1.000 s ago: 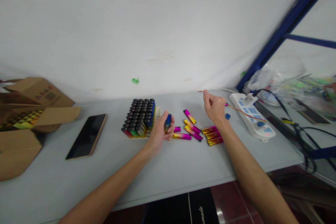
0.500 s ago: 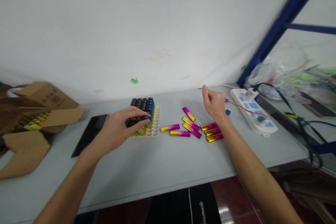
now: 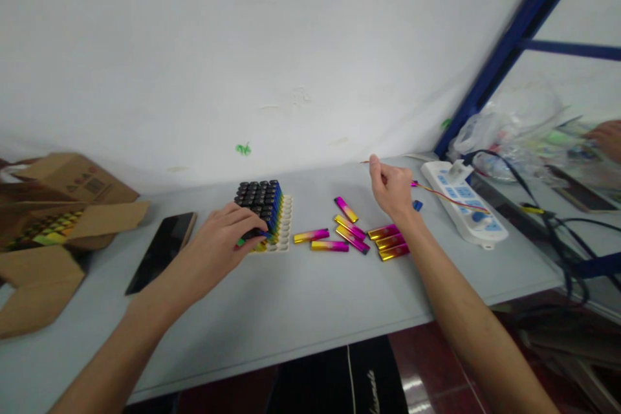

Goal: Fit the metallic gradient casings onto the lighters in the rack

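Note:
A white holed tray [image 3: 286, 223] stands on the grey table [image 3: 301, 297], packed with several upright black-capped colourful sticks [image 3: 258, 195]. My left hand [image 3: 220, 242] rests on the tray's near left corner, its fingers curled over the sticks there. Several loose pink-and-gold sticks [image 3: 349, 233] lie flat to the right of the tray. My right hand [image 3: 391, 189] hovers behind them, pinching a thin red-and-yellow wire [image 3: 439, 195] that runs toward a white power strip [image 3: 463, 207].
A dark phone [image 3: 162, 251] lies left of the tray. Open cardboard boxes [image 3: 53, 220] fill the far left. Black cables [image 3: 548, 220], plastic bags and a blue frame [image 3: 509, 45] crowd the right. Another person's hand [image 3: 606, 139] shows at the right edge.
My left hand carried a blue stick from beside the loose sticks over to the tray and now rests on its near left corner. My right hand has kept its pinch on the wire.

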`<state>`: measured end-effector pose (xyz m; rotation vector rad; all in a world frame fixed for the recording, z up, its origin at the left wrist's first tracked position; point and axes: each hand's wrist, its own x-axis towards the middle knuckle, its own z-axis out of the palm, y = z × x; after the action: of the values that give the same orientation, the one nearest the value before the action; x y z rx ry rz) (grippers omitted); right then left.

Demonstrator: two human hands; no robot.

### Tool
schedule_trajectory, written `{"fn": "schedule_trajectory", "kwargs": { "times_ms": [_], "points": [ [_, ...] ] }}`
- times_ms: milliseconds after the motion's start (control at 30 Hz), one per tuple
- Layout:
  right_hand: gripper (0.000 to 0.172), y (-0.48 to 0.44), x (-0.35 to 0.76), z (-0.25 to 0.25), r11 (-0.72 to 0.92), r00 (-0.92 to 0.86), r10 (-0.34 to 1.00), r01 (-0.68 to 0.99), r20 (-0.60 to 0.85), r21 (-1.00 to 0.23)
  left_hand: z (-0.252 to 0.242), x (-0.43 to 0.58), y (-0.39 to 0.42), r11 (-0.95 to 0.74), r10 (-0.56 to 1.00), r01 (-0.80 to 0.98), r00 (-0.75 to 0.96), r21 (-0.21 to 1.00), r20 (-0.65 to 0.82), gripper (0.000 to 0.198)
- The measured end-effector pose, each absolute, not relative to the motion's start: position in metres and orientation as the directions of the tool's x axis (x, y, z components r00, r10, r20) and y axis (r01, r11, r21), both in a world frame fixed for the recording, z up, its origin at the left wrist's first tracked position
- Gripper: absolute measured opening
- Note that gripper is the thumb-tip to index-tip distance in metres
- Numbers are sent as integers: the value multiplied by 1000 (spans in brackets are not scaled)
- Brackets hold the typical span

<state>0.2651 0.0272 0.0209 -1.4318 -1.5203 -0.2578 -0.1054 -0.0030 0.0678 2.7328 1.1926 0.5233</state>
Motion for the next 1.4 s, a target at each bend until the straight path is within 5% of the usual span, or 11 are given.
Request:
{"fn": "schedule_trajectory", "kwargs": {
  "times_ms": [433, 633, 867, 1000, 1233, 1400],
  "points": [
    [66, 28, 270, 23, 264, 231, 624, 837, 747, -479, 72, -105, 12, -739, 672, 637, 719, 220, 177, 38],
    [63, 27, 281, 29, 236, 280, 573, 844, 770, -482, 55, -93, 9, -727, 678, 681, 691, 87, 250, 36],
    [68, 24, 322, 39, 102, 420, 351, 871, 837, -480, 54, -81, 12, -765, 571, 644, 695, -25, 437, 32],
    [71, 23, 339, 39, 42, 502, 244, 849, 830, -526, 58, -19, 4, -828, 518, 556, 713, 69, 472, 25],
    [71, 21, 345, 37, 57, 487, 186, 862, 853, -504, 38, 153, 0, -745, 653, 593, 741, 307, 153, 25],
    [73, 23, 340, 36, 61, 469, 212, 869, 857, -491, 18, 219, 14, -707, 680, 603, 723, 370, 121, 30]
  ]
}}
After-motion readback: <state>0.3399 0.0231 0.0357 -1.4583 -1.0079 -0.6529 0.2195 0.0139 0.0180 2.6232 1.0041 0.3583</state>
